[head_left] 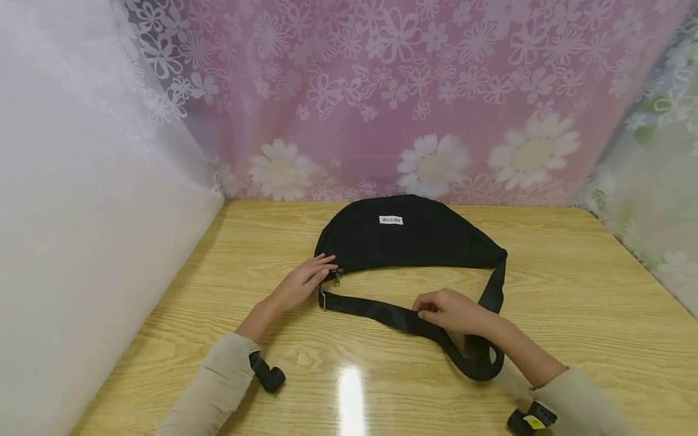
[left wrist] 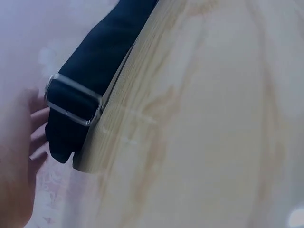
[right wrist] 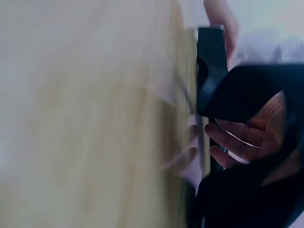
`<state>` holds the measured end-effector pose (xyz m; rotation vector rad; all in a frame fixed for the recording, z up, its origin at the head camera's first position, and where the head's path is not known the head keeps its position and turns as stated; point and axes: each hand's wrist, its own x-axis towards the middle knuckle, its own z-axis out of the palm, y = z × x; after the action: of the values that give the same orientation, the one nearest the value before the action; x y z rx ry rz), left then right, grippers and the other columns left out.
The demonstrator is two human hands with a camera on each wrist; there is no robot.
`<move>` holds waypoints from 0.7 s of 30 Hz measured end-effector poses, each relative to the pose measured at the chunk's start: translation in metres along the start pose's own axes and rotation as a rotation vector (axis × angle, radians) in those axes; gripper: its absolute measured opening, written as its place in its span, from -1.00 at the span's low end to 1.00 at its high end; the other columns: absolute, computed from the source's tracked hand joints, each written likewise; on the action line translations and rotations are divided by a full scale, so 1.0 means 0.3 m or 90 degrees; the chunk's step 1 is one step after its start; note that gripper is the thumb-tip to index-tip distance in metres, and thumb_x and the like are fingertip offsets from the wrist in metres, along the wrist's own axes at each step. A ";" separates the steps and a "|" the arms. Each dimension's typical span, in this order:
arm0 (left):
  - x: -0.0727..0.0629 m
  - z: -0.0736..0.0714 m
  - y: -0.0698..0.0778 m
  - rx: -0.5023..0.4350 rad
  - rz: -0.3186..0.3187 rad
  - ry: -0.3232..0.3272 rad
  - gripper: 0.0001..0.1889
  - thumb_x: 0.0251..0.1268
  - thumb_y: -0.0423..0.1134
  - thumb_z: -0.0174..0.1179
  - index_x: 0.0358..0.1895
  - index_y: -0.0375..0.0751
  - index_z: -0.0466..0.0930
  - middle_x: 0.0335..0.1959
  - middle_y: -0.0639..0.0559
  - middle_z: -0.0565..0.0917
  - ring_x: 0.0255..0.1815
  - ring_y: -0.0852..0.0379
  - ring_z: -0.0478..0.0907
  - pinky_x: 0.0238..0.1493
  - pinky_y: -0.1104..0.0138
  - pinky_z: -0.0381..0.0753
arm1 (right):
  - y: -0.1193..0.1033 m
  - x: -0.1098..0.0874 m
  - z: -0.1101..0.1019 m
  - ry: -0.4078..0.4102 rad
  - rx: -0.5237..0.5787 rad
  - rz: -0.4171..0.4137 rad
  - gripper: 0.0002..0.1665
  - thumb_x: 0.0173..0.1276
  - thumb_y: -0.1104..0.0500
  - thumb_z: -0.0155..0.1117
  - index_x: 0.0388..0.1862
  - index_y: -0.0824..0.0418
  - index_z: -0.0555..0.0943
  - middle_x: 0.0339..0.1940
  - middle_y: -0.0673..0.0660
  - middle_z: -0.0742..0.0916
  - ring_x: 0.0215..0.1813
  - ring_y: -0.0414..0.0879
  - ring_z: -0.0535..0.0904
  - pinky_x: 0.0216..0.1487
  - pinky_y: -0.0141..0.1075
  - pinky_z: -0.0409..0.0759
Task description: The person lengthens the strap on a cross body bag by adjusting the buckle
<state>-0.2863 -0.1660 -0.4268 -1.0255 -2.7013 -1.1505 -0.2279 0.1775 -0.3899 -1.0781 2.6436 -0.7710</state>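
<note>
A black waist bag (head_left: 414, 236) with a small white label lies flat on the wooden table, its curved side facing away. My left hand (head_left: 302, 281) rests with extended fingers on the bag's left end, beside the zipper pull (head_left: 337, 278). Just below that hand is the strap's metal buckle (head_left: 323, 301), also seen close up in the left wrist view. Toward the strap's middle, my right hand (head_left: 455, 312) holds the black strap (head_left: 382, 312) between thumb and fingers. In the right wrist view the strap (right wrist: 251, 90) crosses in front of the fingers (right wrist: 232, 142), hiding the thumb.
A loose loop of strap (head_left: 474, 369) hangs beneath the right wrist. Pink flowered curtain (head_left: 349, 121) closes off the table's far edge. A white sheet (head_left: 109, 181) stands along the left side and a flowered one (head_left: 654, 169) along the right.
</note>
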 end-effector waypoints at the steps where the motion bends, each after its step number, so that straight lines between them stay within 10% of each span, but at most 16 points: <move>1: -0.003 -0.001 -0.002 -0.004 0.010 0.008 -0.60 0.47 -0.08 -0.14 0.21 -0.20 0.45 0.32 -0.02 0.29 0.38 -0.05 0.02 0.29 0.00 0.02 | 0.019 0.004 -0.008 0.005 0.003 0.007 -0.88 0.33 0.27 0.15 -0.22 0.19 0.63 -0.37 -0.08 0.66 -0.38 -0.26 0.54 -0.38 -0.33 0.51; 14: -0.013 -0.013 -0.022 0.299 0.326 0.051 -0.26 -0.16 0.04 0.45 0.15 -0.26 0.47 0.09 -0.11 0.52 0.18 -0.06 0.36 0.20 0.13 0.26 | 0.144 0.060 -0.045 0.063 -0.003 0.048 -0.89 0.30 0.31 0.17 -0.28 0.24 0.64 -0.41 -0.05 0.66 -0.40 -0.23 0.53 -0.38 -0.31 0.49; 21: 0.005 0.006 -0.020 0.288 0.327 0.036 -0.54 -0.05 -0.09 0.43 -0.07 -0.23 0.61 -0.14 -0.04 0.60 0.00 0.02 0.47 0.22 0.21 0.24 | 0.169 0.077 -0.044 0.082 -0.017 0.072 -0.89 0.28 0.32 0.17 -0.29 0.26 0.65 -0.43 -0.02 0.65 -0.41 -0.17 0.51 -0.38 -0.28 0.49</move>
<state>-0.2904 -0.1670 -0.4314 -1.4371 -2.2752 -0.4480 -0.2797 0.1972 -0.4050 -0.9037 2.8013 -0.8092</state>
